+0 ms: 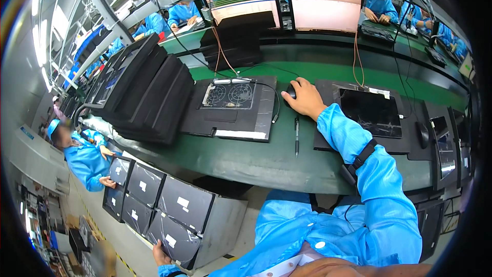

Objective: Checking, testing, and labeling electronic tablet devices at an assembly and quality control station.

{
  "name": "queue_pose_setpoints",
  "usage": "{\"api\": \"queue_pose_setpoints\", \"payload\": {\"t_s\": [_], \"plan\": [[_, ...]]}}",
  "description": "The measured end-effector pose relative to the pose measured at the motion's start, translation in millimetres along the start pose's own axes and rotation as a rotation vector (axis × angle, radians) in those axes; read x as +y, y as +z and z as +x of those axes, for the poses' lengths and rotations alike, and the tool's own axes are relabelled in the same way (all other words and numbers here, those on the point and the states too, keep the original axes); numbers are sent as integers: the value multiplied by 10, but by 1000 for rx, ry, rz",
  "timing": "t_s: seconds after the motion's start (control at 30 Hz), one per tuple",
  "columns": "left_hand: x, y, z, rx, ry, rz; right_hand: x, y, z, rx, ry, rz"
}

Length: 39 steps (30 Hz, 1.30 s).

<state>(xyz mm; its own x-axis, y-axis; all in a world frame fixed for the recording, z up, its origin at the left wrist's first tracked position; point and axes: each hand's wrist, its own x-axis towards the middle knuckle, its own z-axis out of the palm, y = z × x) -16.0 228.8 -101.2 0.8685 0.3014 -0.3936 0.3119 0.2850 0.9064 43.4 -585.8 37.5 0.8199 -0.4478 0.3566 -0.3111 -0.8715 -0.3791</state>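
Observation:
My right hand (306, 98) rests over a black computer mouse (291, 91) on the green bench, fingers curled round it. A pen (296, 136) lies just below that hand. To its right a black tablet-like screen (370, 112) sits on a dark foam board, a cable plugged at its side. Left of the mouse, another dark foam board (192, 114) bears a panel with two round fan-like patterns (227, 96). Low on the left, my left hand (161, 254) grips the edge of a dark flat panel (173, 238) with a white label; some of its fingers are hidden.
Stacked black foam trays (148, 97) stand at the bench's left. Beside the bench, a cart (220, 231) carries several labelled dark panels. A co-worker in blue (84, 154) touches its far end. Two monitors (325, 9) stand behind; cables hang down. A second mouse (422, 133) lies at right.

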Motion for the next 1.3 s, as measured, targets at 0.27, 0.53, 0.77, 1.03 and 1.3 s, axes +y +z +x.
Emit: {"api": "queue_pose_setpoints", "payload": {"t_s": [0.27, 0.53, 0.77, 1.03, 1.3], "plan": [[288, 209, -34, 517, 164, 1392, -64, 20, -34, -17, -22, 20], [356, 2546, -783, 98, 734, 751, -36, -394, -81, 544, -561, 191], [-529, 4644, -2098, -1061, 1047, 545, 1820, -2253, -1934, 483, 77, -356], [-794, 5405, -2838, -1423, 1108, 462, 3278, -3401, -3770, -213, 1006, -489], [-889, 5421, -3105, -1456, 1123, 440, 3183, -2818, -3663, 244, 683, -817]]}}
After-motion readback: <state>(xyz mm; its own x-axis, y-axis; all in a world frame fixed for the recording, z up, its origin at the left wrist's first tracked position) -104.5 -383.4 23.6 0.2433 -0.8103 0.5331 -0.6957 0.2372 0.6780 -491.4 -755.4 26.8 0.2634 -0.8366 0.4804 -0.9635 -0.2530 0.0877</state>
